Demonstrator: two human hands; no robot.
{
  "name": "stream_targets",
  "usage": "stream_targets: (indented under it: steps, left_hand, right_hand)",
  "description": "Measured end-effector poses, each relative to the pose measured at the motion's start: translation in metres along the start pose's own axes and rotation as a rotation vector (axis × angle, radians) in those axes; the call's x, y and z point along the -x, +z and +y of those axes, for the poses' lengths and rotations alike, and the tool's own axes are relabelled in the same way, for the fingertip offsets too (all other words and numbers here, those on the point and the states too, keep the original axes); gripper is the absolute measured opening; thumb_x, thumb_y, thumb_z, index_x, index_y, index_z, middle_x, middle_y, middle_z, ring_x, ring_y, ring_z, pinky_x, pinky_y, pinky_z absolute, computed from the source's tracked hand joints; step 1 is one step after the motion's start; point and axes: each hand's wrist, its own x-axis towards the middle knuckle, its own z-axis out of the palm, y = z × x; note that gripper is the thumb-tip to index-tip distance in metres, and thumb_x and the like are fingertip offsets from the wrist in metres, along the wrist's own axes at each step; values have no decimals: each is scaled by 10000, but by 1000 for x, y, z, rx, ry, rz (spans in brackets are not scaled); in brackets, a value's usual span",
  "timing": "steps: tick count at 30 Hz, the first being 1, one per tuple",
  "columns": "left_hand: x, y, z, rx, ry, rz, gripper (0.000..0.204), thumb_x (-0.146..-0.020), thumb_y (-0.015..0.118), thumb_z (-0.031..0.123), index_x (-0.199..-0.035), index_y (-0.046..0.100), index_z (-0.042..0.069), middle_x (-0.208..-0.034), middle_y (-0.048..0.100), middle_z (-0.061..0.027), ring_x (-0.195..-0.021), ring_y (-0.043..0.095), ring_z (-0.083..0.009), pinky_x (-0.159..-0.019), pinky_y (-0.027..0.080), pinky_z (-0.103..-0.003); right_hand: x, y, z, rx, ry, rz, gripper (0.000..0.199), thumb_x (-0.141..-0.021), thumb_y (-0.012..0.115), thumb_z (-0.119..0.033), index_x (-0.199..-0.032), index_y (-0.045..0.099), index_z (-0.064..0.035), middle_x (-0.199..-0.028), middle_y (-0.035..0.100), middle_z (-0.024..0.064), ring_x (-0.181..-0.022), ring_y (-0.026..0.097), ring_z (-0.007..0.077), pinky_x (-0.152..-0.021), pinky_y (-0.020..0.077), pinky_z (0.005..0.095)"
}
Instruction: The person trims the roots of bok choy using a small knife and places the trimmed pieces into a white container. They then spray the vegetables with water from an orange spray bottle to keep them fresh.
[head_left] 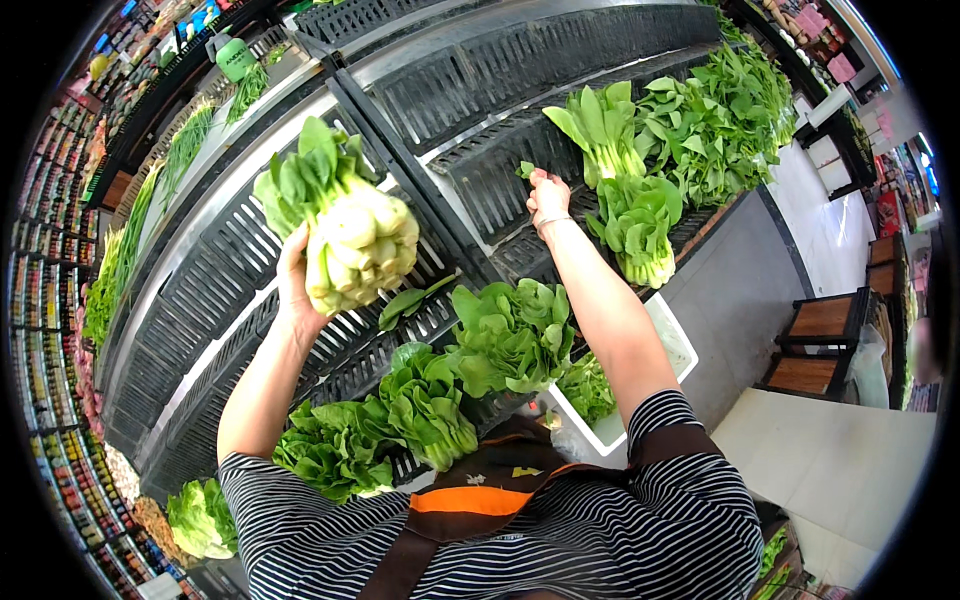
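Note:
My left hand (296,275) grips a thick bunch of bok choy (355,235), with its pale stem ends toward me and its green leaves at the far left. The bunch is held up above the black slatted shelf (235,270). Farther right, my right hand (548,203) is closed, pinching a small piece of green leaf (525,170). Loose leaves (415,302) lie on the slats between my arms. Just right of my right hand, two more bunches of bok choy, an upper one (605,130) and a lower one (640,225), rest on the display.
Leafy bunches (425,405) lie close to my body, and another (515,335) sits by my right forearm. A white bin (675,340) with greens stands below that arm. Leafy greens (720,130) are heaped at the far right. A green bottle (233,57) stands at the far left.

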Motion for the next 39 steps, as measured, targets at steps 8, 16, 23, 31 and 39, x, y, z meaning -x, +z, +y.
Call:
stream_targets:
  steps: [8,16,23,31,39]
  left_hand:
    - [53,-11,16,-5,183,100,506,-863,616,348,-1276,520,72,-1231,595,-120,-1130,570,-278,-1011,434,-447]
    - [102,-32,36,-12,336,234,602,-833,649,376,-1309,469,54,-1264,566,-137,-1142,561,-292,-1006,444,-454]
    - [133,-57,42,49,446,223,485,-873,616,306,-1264,515,36,-1228,595,-128,-1114,584,-265,-1009,448,-426]
    - [162,-45,23,108,425,178,544,-865,621,323,-1306,479,37,-1253,578,-136,-1125,578,-265,-1024,435,-427]
    - [183,-60,13,94,479,246,567,-854,628,347,-1304,479,36,-1262,572,-138,-1132,572,-271,-1033,425,-431]
  right_hand:
    - [-4,22,13,964,-696,281,217,-808,634,-224,-827,647,-8,-828,662,237,-834,651,406,-748,511,482]
    - [20,6,-20,824,-714,134,179,-714,713,-186,-786,671,-28,-757,690,143,-732,682,277,-729,522,373]
    - [121,30,-13,1038,-606,-1095,217,-784,632,-123,-973,641,-15,-880,683,134,-796,672,224,-738,528,324]
    - [113,40,53,1723,-770,-1475,269,-756,614,-143,-1006,652,-50,-997,651,172,-969,627,352,-867,504,439]
    - [101,41,48,1557,-786,-1357,241,-730,658,-163,-940,668,-46,-906,644,168,-863,643,346,-785,523,417]
